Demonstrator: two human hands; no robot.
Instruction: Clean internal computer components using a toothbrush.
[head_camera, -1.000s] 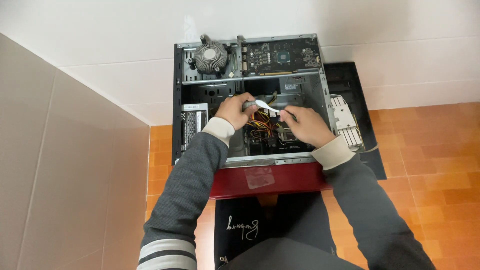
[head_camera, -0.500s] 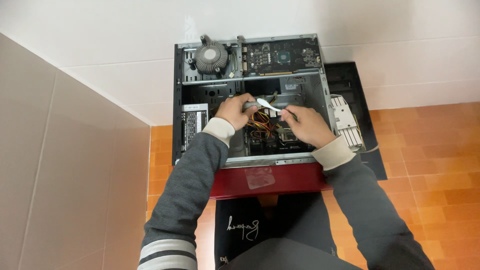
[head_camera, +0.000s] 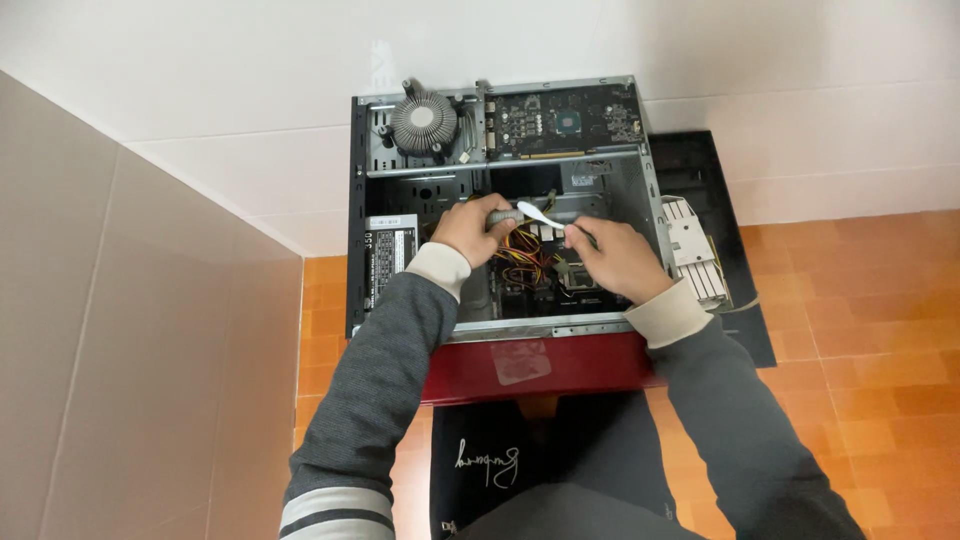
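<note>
So basically nothing's budged in the last second: your left hand (head_camera: 470, 228) stays wrapped round the grey tool handle (head_camera: 503, 216), your right hand (head_camera: 612, 262) keeps pinching the white strip (head_camera: 540, 213) above the wire bundle (head_camera: 522, 255) inside the open computer case (head_camera: 652, 200).

Single head-worn view, steeply downward and near, over an open computer case (head_camera: 500, 200) on the floor.
</note>
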